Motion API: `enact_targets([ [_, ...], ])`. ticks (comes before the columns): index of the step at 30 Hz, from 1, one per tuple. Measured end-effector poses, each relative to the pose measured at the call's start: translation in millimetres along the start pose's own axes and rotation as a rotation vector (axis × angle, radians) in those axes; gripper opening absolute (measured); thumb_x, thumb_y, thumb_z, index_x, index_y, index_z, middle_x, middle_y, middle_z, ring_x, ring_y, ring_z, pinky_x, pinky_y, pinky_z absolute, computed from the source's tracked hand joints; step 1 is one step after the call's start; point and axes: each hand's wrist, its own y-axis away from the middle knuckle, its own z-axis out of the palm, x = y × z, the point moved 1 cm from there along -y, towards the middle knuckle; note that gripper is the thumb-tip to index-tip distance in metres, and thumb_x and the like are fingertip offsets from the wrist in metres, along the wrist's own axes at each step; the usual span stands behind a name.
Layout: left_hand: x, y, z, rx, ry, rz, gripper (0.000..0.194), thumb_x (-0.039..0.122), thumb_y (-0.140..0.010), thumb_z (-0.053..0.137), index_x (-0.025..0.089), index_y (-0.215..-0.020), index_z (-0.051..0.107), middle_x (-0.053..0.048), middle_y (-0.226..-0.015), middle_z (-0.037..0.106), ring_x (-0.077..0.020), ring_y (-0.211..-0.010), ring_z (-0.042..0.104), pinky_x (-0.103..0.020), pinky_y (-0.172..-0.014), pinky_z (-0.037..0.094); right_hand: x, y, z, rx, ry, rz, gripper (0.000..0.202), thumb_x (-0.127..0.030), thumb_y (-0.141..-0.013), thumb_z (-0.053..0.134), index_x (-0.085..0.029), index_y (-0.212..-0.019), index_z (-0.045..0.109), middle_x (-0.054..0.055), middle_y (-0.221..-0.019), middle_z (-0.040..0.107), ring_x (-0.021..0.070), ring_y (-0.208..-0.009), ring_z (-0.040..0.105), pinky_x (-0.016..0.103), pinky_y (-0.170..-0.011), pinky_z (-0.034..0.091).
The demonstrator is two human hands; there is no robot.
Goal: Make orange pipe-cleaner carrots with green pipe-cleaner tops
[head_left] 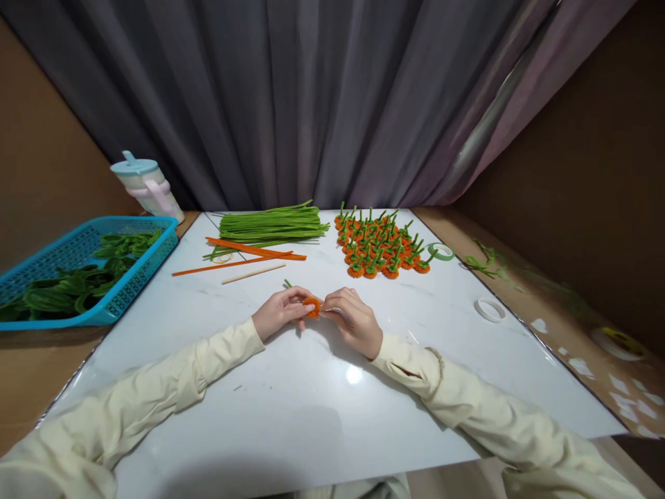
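My left hand (283, 310) pinches a small round orange pipe-cleaner piece (312, 308) between thumb and fingers, above the middle of the white table. A short green stem (287, 283) sticks out behind that hand. Close against the right side of the orange piece is my right hand (356, 320), its thumb and fingertips pressed together. Something thin may be between them, too small to name. Farther back lie a bundle of green pipe cleaners (273, 225), a few orange pipe cleaners (249, 256) and a thin wooden stick (253, 274).
Rows of orange pieces with green stems (377, 242) stand at the back right, beside a green tape roll (440, 251). A white tape roll (489, 310) lies nearer. On the left are a blue basket (140, 277) of green fuzzy leaf shapes and a lidded tumbler (148, 184).
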Motion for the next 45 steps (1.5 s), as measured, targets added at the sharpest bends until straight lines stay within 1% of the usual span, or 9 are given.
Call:
enact_targets([
  [4,-2,-1,-4.9,0.062,-0.059,0.057,0.033,0.035,-0.067,0.071,0.013,-0.088,0.058,-0.002,-0.074,0.063,-0.0048,-0.042,0.05,-0.018,-0.042,0.042,0,0,0,0.005,0.014,0.009,0.007,-0.024,-0.087,0.049,-0.019,-0.091,0.053,0.007,-0.084,0.061,0.0184,-0.08,0.053,0.033,-0.07,0.041],
  [9,-5,1,-0.2,0.055,0.074,0.021,0.036,0.034,-0.062,0.075,0.013,-0.086,0.061,-0.003,-0.076,0.062,-0.0059,-0.046,0.052,-0.018,-0.043,0.044,-2,-1,0,0.004,0.149,-0.002,0.027,-0.035,-0.08,0.06,-0.018,-0.098,0.051,0.009,-0.089,0.062,0.0213,-0.087,0.054,0.035,-0.075,0.039],
  [14,-4,2,2.6,0.093,0.033,0.104,0.027,0.031,-0.059,0.076,0.01,-0.075,0.067,-0.007,-0.1,0.055,-0.0083,-0.062,0.057,-0.018,-0.049,0.05,-6,0,1,-0.008,0.199,-0.068,0.023,-0.026,-0.085,0.054,-0.017,-0.105,0.05,0.009,-0.093,0.063,0.0203,-0.091,0.054,0.035,-0.077,0.039],
  [20,-1,4,6.1,0.219,0.215,0.003,0.038,0.028,-0.058,0.078,0.015,-0.088,0.059,-0.003,-0.088,0.061,-0.0113,-0.07,0.061,-0.021,-0.059,0.053,-7,-1,1,0.029,0.26,-0.09,0.022,-0.02,-0.085,0.053,-0.016,-0.106,0.051,0.007,-0.091,0.064,0.0184,-0.088,0.055,0.033,-0.075,0.04],
  [23,1,5,6.6,0.302,0.295,-0.021,0.034,0.027,-0.058,0.078,0.014,-0.078,0.054,-0.004,-0.092,0.063,-0.0159,-0.085,0.063,-0.027,-0.071,0.054,-7,-1,0,0.034,0.349,-0.111,0.02,-0.017,-0.086,0.051,-0.015,-0.106,0.053,0.007,-0.092,0.065,0.0184,-0.089,0.055,0.032,-0.074,0.04],
  [27,2,4,2.4,0.408,0.298,-0.024,0.024,0.029,-0.068,0.071,0.012,-0.07,0.053,-0.004,-0.078,0.065,-0.0203,-0.088,0.064,-0.029,-0.071,0.055,-5,0,-1,0.082,0.515,-0.156,0.02,-0.013,-0.086,0.05,-0.014,-0.105,0.055,0.007,-0.094,0.067,0.0192,-0.089,0.055,0.034,-0.075,0.038],
  [31,1,3,4.3,0.194,0.363,-0.168,0.027,0.035,-0.079,0.06,0.009,-0.084,0.061,-0.011,-0.085,0.068,-0.0186,-0.079,0.066,-0.029,-0.072,0.055,-5,3,0,0.044,0.585,-0.309,0.023,-0.01,-0.086,0.047,-0.012,-0.107,0.055,0.007,-0.097,0.067,0.0191,-0.093,0.054,0.034,-0.076,0.037],
  [35,-3,3,8.0,0.016,0.436,-0.214,0.02,0.024,-0.079,0.061,0.007,-0.088,0.063,-0.012,-0.085,0.069,-0.0174,-0.077,0.066,-0.029,-0.077,0.053,-7,5,2,0.028,0.566,-0.415,0.02,-0.009,-0.086,0.044,-0.012,-0.102,0.056,0.007,-0.097,0.067,0.0182,-0.095,0.055,0.033,-0.075,0.038],
  [45,-6,0,5.2,-0.005,0.501,-0.267,0.017,0.017,-0.085,0.052,0.005,-0.083,0.065,-0.012,-0.079,0.069,-0.0148,-0.073,0.066,-0.026,-0.076,0.054,-6,4,-2,0.085,0.486,-0.393,0.016,-0.007,-0.083,0.049,-0.013,-0.096,0.056,0.006,-0.097,0.068,0.0171,-0.089,0.057,0.033,-0.072,0.037],
])
